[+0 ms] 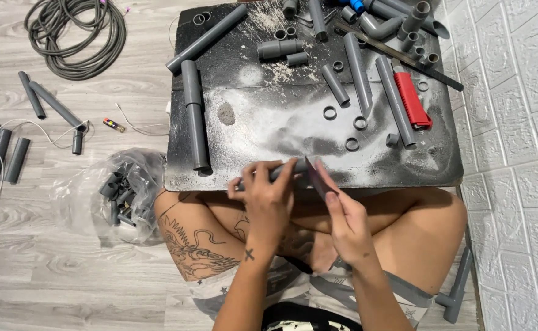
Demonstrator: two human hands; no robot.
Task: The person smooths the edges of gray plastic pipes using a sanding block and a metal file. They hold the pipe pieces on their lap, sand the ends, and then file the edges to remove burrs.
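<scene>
The left hand (268,197) clamps a grey pipe (279,172) at the near edge of the dusty black board (269,122); the right hand (345,217) pinches a thin dark blade (315,177) against its end — loose rings (330,113), pipe lengths and a red cutter (412,100) crowd the board beyond.

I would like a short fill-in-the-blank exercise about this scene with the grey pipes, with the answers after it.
1. The left hand grips a short grey ____ at the near edge of the black board.
2. The right hand holds a thin flat tool against that pipe's ____ end.
3. The cutter lying on the board has a ____ body.
4. A coiled grey ____ lies on the floor at the upper left.

Answers: pipe; right; red; hose
</scene>
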